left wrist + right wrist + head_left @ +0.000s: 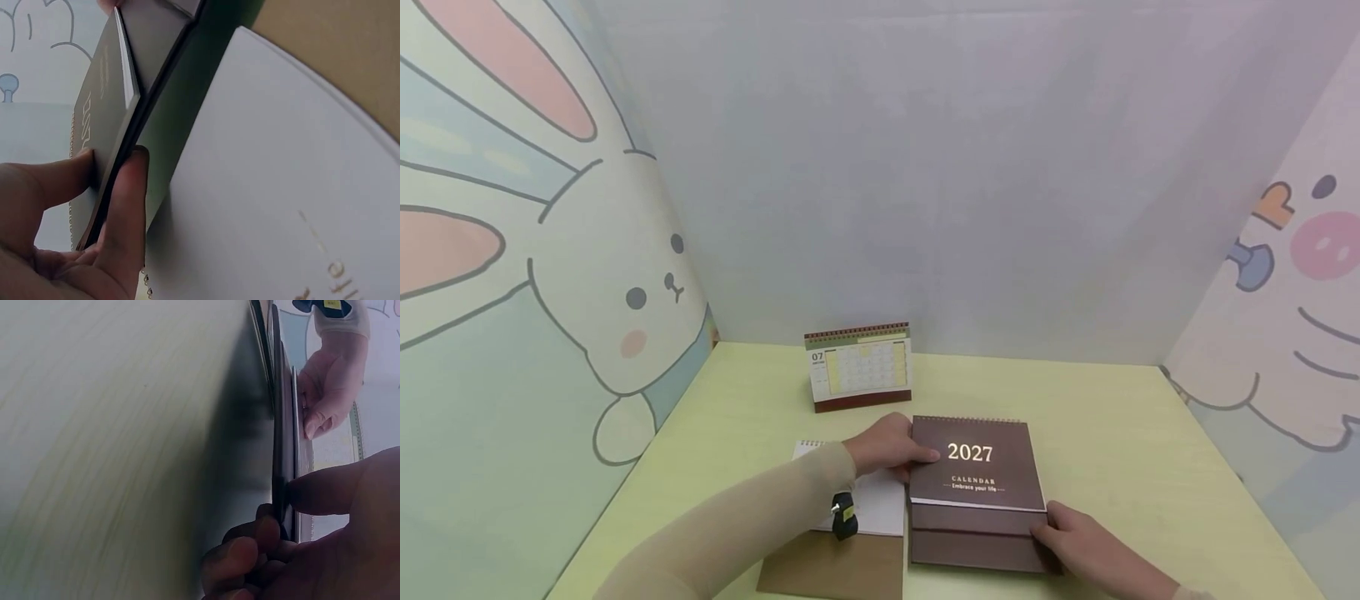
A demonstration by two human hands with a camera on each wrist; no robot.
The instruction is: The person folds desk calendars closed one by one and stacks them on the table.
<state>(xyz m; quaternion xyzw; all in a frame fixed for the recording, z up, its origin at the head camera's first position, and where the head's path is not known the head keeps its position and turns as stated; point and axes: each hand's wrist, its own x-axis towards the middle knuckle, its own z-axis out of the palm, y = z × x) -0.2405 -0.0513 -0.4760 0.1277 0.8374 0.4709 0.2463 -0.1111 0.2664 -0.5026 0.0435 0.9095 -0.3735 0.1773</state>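
Observation:
A dark brown desk calendar (977, 467) marked 2027 lies folded nearly flat in the head view, its ring binding at the far side. My left hand (891, 446) pinches its left edge, thumb on the cover and fingers underneath, as the left wrist view shows. At the lower right edge my right hand (1078, 537) grips the base board between thumb and curled fingers. In the right wrist view the brown board (284, 444) stands off the table surface over a shadow. Just left lies a second calendar with white pages (880, 504) and a tan base (842, 567), partly hidden by my left forearm.
A small desk calendar (861, 371) showing 07 stands upright toward the back of the pale yellow table (1075, 400). A plain curtain (925, 167) closes off the back, with cartoon-printed cloth (617, 292) on the left side and more on the right.

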